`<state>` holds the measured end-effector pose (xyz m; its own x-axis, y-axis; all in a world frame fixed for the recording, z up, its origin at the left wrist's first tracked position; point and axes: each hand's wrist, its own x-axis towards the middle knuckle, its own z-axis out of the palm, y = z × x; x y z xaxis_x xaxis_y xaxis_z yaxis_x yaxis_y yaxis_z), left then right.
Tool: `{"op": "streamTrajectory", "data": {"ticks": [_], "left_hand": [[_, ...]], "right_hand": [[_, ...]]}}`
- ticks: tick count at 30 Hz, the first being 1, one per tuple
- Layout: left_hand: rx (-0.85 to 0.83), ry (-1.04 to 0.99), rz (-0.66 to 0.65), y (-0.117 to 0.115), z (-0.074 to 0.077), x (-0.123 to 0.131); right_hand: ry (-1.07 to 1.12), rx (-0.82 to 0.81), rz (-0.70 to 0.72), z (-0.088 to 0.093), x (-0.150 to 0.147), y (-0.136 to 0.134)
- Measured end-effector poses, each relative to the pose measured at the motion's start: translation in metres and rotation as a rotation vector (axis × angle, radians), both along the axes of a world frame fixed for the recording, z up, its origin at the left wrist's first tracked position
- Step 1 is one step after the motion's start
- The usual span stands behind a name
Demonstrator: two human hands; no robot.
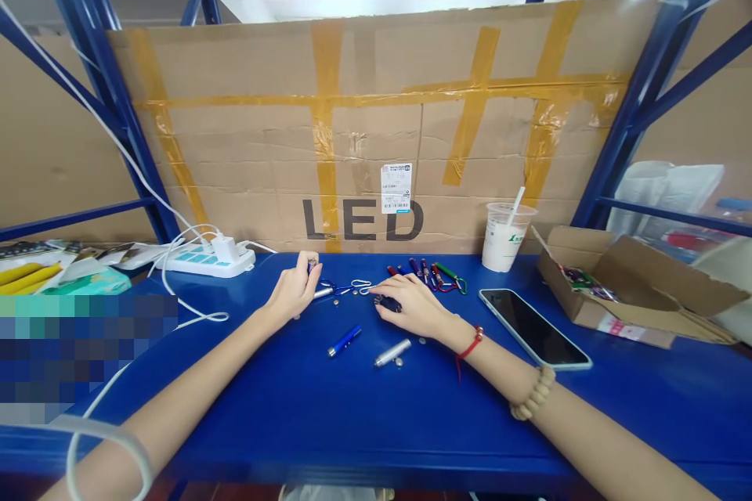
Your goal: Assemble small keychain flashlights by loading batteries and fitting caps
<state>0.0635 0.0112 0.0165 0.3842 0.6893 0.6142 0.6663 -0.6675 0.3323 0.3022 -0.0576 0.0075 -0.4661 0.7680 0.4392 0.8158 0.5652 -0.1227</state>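
Note:
My left hand is closed in a pinch around a small blue keychain torch part held upright above the blue table. My right hand lies low on the table, fingers curled over a small dark piece and touching it. Between the hands lie a silver tube, a carabiner clip and tiny button cells. In front of the hands rest a blue torch body and a silver torch body.
Several coloured keychain torches lie behind my right hand. A plastic cup with a straw, a phone and an open cardboard box stand to the right. A white power strip and cable lie at left. Taped cardboard forms the back wall.

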Motion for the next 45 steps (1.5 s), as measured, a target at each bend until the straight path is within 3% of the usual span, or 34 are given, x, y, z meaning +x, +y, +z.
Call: {"op": "streamTrajectory", "data": {"ticks": [6, 12, 20, 39, 45], "left_hand": [[0.077, 0.03, 0.117, -0.011, -0.002, 0.003], [-0.067, 0.294, -0.004, -0.017, -0.016, 0.02], [-0.113, 0.22, 0.117, -0.013, -0.014, 0.021], [0.031, 0.405, -0.022, -0.02, -0.017, 0.02], [0.055, 0.458, 0.016, -0.02, -0.017, 0.021]], "right_hand": [[-0.052, 0.006, -0.032, -0.002, -0.002, 0.0], [-0.085, 0.036, 0.02, -0.003, 0.0, 0.001], [-0.115, 0.05, 0.013, -0.004, 0.004, 0.002], [-0.086, 0.215, 0.007, -0.011, 0.002, 0.004], [-0.063, 0.213, -0.021, -0.015, 0.0, 0.008]]}}
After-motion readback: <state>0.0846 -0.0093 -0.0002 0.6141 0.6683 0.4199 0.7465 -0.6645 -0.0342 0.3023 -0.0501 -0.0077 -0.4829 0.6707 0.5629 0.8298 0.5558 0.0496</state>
